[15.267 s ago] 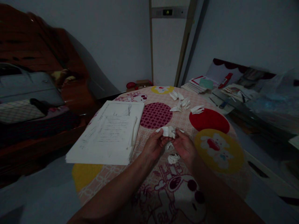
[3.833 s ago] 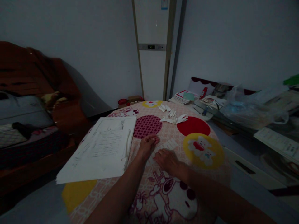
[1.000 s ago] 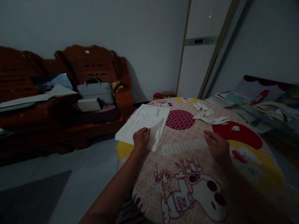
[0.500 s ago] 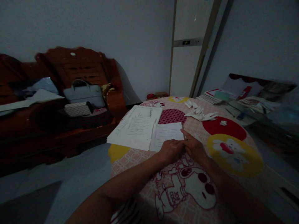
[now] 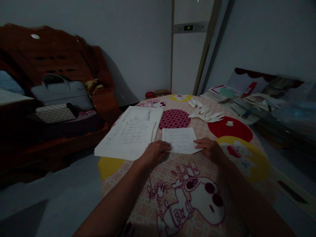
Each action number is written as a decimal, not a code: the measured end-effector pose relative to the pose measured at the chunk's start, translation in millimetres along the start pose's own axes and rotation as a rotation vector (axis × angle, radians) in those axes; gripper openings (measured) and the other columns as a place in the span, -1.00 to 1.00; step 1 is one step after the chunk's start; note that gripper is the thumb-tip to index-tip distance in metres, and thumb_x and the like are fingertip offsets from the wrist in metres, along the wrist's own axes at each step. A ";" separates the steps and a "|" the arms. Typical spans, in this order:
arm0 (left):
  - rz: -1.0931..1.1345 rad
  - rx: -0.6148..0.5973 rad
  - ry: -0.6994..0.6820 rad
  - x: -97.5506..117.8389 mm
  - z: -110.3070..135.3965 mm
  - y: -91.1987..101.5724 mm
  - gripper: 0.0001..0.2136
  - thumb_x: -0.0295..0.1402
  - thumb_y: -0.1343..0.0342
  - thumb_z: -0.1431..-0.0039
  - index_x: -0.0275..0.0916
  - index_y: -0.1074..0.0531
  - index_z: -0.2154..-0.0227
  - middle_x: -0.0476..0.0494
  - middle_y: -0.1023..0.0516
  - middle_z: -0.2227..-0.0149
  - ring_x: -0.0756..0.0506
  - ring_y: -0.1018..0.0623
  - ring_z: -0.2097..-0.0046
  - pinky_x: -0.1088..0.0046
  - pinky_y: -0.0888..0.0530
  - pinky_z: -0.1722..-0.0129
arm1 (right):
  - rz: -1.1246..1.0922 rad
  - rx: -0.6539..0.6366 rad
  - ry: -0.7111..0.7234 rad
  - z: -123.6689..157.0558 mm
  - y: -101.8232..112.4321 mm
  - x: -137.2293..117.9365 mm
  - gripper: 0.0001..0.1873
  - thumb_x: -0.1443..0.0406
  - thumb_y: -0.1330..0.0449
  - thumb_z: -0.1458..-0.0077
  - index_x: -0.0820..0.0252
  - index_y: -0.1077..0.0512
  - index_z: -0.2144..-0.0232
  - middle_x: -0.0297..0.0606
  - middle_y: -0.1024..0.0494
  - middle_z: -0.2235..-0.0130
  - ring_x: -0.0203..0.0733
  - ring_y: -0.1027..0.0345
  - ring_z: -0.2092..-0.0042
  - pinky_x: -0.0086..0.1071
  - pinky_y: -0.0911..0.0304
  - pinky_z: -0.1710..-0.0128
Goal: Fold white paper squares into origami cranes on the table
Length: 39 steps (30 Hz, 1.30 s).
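Note:
A small sheet of paper (image 5: 180,140) with lines of text lies on the patterned tablecloth (image 5: 148,176) between my two hands. At its lower left corner, my left hand (image 5: 156,152) has its fingers closed on the edge. My right hand (image 5: 209,148) pinches the opposite edge, with thumb and fingers near the lower right corner. To the left, close by my left hand, rests a stack of larger printed papers (image 5: 132,131). Torn or folded white paper pieces (image 5: 206,114) sit in a pile beyond the sheet.
A crumpled paper bit (image 5: 229,123) lies on the red circle. At right stands a glass table (image 5: 256,115) with papers and booklets. A wooden sofa (image 5: 56,52) on the left carries a grey bag (image 5: 64,93) and a quilted purse (image 5: 55,113). A tall white cabinet unit (image 5: 186,62) stands behind.
My hands, together on the sheet's right side before, have moved apart to its two sides. The sheet now lies separate from the stack. The view has turned right and slightly down.

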State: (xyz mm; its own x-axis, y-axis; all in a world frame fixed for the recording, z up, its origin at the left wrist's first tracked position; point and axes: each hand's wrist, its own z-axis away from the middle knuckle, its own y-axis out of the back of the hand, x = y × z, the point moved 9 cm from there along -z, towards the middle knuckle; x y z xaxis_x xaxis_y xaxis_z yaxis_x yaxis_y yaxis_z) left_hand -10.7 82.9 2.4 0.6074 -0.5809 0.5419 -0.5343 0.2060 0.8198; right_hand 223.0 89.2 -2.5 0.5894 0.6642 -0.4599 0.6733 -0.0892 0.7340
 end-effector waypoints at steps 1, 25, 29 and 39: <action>0.031 -0.016 0.010 1.5 -0.8 0.0 -0.73 -0.46 -0.08 -0.15 -0.15 -0.62 0.16 -0.18 -0.64 0.02 -0.18 -0.59 -0.03 0.17 -0.51 -0.07 | -0.018 -0.007 -0.003 -0.7 1.4 -0.3 -0.72 0.49 -0.21 0.05 0.06 -0.65 0.39 -0.17 -0.69 0.14 0.03 -0.54 0.11 -0.02 -0.46 0.13; 0.697 -0.391 -0.042 26.2 11.8 -12.2 -0.82 -0.27 -0.27 -0.12 -0.18 -0.66 0.25 -0.17 -0.70 0.24 -0.13 -0.65 0.18 0.34 -0.55 0.14 | -0.673 -0.327 -0.233 11.5 -8.7 -19.0 -0.73 0.02 -0.33 -0.06 0.05 -0.67 0.33 -0.21 -0.69 0.23 -0.11 -0.56 0.17 -0.25 -0.45 0.13; 0.666 0.015 0.067 8.4 -0.4 11.7 -0.71 -0.20 -0.12 -0.24 -0.22 -0.62 0.12 -0.24 -0.67 0.12 -0.20 -0.63 0.10 0.21 -0.55 0.10 | -0.635 -0.172 -0.251 4.3 -0.9 -9.9 -0.65 -0.05 -0.35 -0.01 0.07 -0.65 0.51 -0.13 -0.69 0.24 -0.07 -0.56 0.20 -0.24 -0.45 0.19; 0.312 0.204 0.223 -24.2 -9.2 -1.5 -0.52 -0.36 -0.25 -0.10 -0.30 -0.46 -0.11 -0.28 -0.61 0.08 -0.16 -0.60 0.19 0.22 -0.54 0.11 | -0.604 0.241 -0.323 1.3 27.6 2.3 -0.63 -0.07 -0.39 0.07 0.08 -0.64 0.53 -0.07 -0.60 -0.05 0.05 -0.53 0.04 -0.14 -0.45 0.08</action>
State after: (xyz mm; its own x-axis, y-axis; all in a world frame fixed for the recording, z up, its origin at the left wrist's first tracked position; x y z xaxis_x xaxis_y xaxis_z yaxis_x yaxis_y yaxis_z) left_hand -19.2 103.9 -10.3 0.4986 -0.3268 0.8029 -0.8041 0.1716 0.5692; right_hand 243.6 87.3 16.1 0.1612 0.4001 -0.9022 0.9806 0.0381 0.1921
